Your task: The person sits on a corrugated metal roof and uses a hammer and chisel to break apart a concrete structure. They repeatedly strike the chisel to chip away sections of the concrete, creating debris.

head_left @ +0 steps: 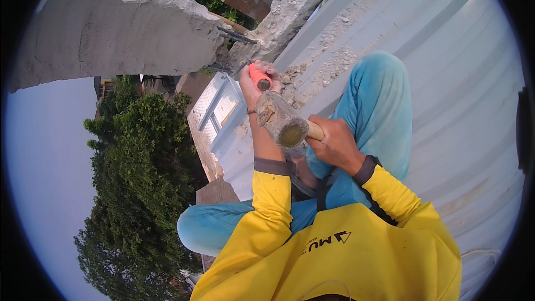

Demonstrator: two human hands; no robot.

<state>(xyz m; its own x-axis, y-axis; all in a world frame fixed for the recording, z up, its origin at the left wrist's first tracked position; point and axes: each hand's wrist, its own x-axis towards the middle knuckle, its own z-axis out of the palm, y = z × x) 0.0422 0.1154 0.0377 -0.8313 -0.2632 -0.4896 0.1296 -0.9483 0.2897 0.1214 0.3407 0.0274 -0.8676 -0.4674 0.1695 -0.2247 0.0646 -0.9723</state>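
Left hand (248, 85) wraps an orange cylindrical tool (259, 74) beside the jagged grey concrete beam (125, 33); right hand (339, 144) clasps a wooden-handled, grey-brown cylindrical mallet (280, 121); pale rubble (338, 66) lies loose, much concrete remains unbroken

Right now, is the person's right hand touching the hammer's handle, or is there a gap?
Touching. The head view shows the right hand with its fingers closed around the hammer's light-coloured handle.

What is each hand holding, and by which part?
Right hand: hammer, by its handle near the head. Left hand: chisel-like tool, by its orange grip.
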